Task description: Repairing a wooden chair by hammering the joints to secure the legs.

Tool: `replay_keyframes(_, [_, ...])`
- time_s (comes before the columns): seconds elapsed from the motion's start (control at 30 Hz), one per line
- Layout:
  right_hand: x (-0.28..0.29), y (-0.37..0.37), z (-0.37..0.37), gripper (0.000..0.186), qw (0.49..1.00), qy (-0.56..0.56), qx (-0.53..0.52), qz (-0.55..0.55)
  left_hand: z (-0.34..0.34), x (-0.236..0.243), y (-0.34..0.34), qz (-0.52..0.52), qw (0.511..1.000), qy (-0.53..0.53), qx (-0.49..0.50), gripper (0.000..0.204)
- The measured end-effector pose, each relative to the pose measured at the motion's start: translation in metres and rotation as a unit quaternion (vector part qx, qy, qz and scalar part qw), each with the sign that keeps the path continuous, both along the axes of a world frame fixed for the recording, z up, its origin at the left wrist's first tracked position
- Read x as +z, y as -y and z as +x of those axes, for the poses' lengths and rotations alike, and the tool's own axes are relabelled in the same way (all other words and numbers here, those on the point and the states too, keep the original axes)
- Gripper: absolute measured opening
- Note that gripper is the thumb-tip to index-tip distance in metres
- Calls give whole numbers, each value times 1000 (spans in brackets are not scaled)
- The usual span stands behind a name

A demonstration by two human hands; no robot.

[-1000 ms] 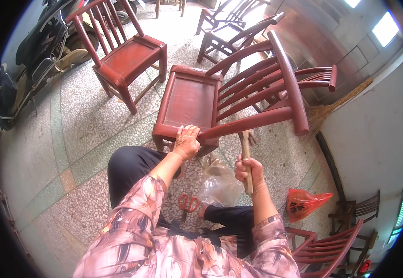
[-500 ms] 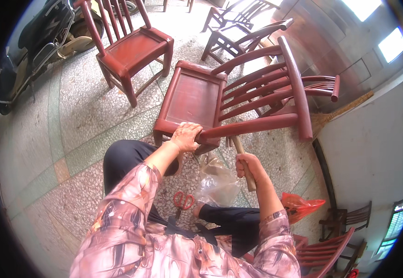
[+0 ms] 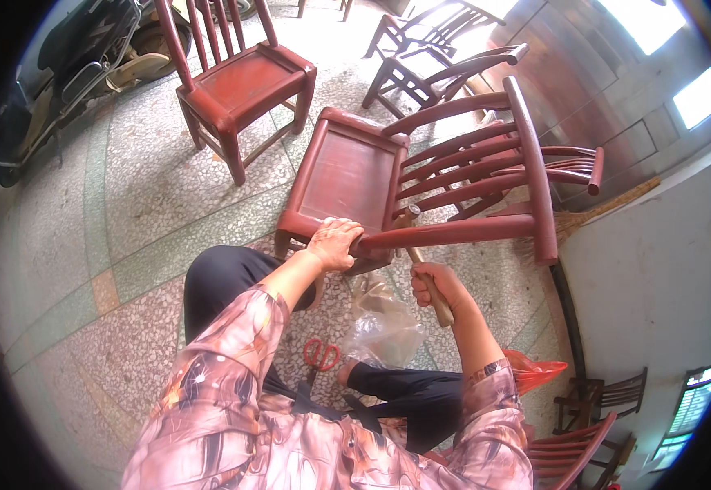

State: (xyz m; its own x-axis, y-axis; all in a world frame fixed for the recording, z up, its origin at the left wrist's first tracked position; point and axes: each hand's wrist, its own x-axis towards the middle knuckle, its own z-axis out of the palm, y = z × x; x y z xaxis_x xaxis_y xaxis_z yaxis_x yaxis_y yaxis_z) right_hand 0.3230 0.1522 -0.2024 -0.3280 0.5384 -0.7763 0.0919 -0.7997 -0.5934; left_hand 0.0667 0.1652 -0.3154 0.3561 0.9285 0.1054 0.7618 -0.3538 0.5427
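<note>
My left hand [image 3: 334, 242] grips the near corner of a red-brown wooden chair [image 3: 343, 175], where the seat frame meets a back post; the chair stands close in front of me, its slatted back to the right. My right hand [image 3: 433, 286] is closed round the wooden handle of a hammer [image 3: 440, 304], whose metal head rises just above that back post, between it and the slats. Below the chair lie a clear plastic bag [image 3: 384, 331] and red-handled scissors [image 3: 321, 353], between my legs.
An upright red chair [image 3: 241, 90] is at upper left, beside a scooter [image 3: 78, 69]. More chairs [image 3: 404, 77] stand behind and at lower right [image 3: 564, 453]. A broom [image 3: 613, 204] leans at the right wall. A red bag [image 3: 539, 371] lies right of my leg.
My right hand has raised the hammer slightly, so its head now shows above the chair's near post. My left hand keeps its hold. The view has shifted, moving the chairs right in frame.
</note>
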Motion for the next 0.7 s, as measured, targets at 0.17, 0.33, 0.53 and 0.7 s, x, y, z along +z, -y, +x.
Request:
replay_keyframes(0.17, [4, -9, 1, 16, 998, -53, -10, -30, 0, -2, 1, 1, 1000, -5, 6, 66])
replay_keyframes(0.33, [11, -18, 3, 16, 997, -57, -6, -51, 2, -2, 2, 7, 1000, -2, 12, 66])
replay_keyframes(0.53, [14, -32, 3, 17, 998, -40, 47, -29, 3, -4, 3, 16, 1000, -5, 12, 66])
replay_keyframes(0.7, [12, -36, 4, 20, 997, -24, 65, -36, 1, -4, 4, 15, 1000, -2, 11, 66])
